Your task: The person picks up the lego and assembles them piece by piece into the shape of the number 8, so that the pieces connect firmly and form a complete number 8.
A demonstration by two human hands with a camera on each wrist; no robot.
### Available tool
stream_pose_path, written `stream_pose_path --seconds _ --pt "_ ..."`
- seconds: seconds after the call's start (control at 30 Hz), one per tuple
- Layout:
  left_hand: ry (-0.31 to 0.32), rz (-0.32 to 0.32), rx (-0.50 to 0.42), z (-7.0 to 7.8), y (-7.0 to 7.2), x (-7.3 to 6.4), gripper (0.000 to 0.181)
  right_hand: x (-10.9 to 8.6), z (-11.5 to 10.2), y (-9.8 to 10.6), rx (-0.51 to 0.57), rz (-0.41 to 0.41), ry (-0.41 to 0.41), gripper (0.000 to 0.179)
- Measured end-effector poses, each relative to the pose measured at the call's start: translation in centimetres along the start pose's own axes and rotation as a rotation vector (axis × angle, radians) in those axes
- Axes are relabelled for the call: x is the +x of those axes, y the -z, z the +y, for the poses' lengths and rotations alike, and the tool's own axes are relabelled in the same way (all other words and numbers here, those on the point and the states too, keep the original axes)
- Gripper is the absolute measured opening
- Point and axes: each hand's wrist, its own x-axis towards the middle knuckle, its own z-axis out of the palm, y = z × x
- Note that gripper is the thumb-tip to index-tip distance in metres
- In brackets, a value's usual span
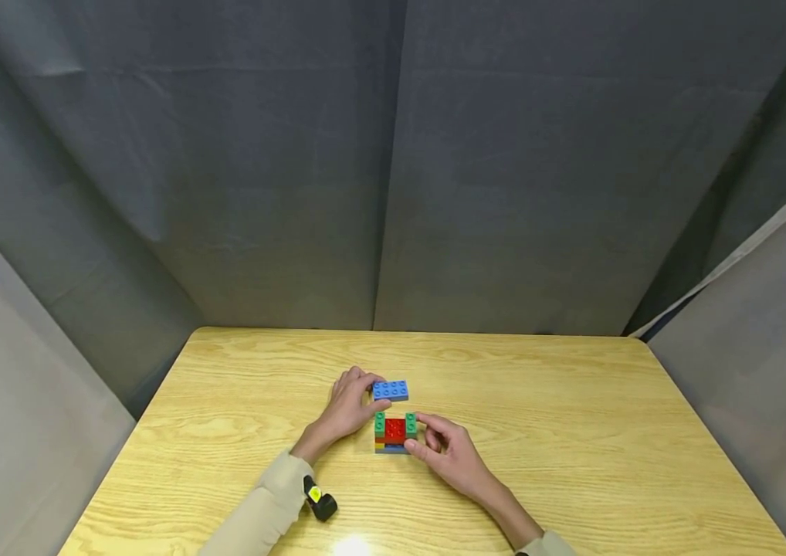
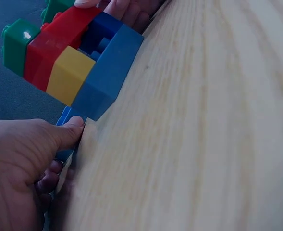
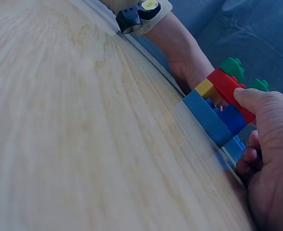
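In the head view a small stack of toy building bricks (image 1: 395,430) stands on the table, with a long blue brick at the base. A yellow brick (image 2: 70,74) and a dark blue one (image 3: 232,119) sit on that base with a gap between them. Across them lies a red brick (image 1: 395,429), topped by a green brick (image 1: 380,424) at each end. My right hand (image 1: 459,461) holds the stack's right side, thumb on the red brick's front. Just behind the stack, my left hand (image 1: 349,405) pinches a separate blue brick (image 1: 391,391) at its left end, studs upward.
The wooden table (image 1: 560,448) extends to both sides of the hands. Grey curtains (image 1: 282,193) hang behind its far edge, and pale panels (image 1: 11,371) flank it. A black strapped device (image 1: 320,500) is worn on the left wrist.
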Motion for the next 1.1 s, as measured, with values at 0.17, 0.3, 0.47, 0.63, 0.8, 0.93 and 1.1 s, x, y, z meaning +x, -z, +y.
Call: stream_pose_path --seconds 0.17,0.3,0.47,0.63,0.8,0.93,1.1 --pt "-0.017 0.001 0.003 -0.2 0.0 -0.2 0.035 0.1 0.2 0.1 -0.005 0.002 0.001 0.044" --pt "-0.017 -0.007 0.01 -0.2 0.1 -0.5 0.034 0.2 0.2 0.1 -0.007 0.003 -0.007 0.044" --pt "-0.016 -0.009 0.01 -0.2 0.3 -0.7 0.033 0.3 0.2 0.1 -0.007 0.002 -0.018 0.044" --pt "-0.017 -0.007 0.012 -0.2 0.4 -1.0 0.033 0.3 0.3 0.1 0.003 -0.003 -0.021 0.044" --pt "-0.007 -0.008 0.003 -0.2 0.5 -1.3 0.034 0.3 0.2 0.1 0.008 -0.003 -0.033 0.044" --pt "0.017 -0.014 -0.022 -0.1 0.6 -1.4 0.034 0.3 0.3 0.1 0.009 0.0 -0.039 0.043" --pt "0.035 -0.016 -0.04 -0.1 0.7 -1.6 0.034 0.4 0.3 0.1 0.007 0.001 -0.043 0.043"
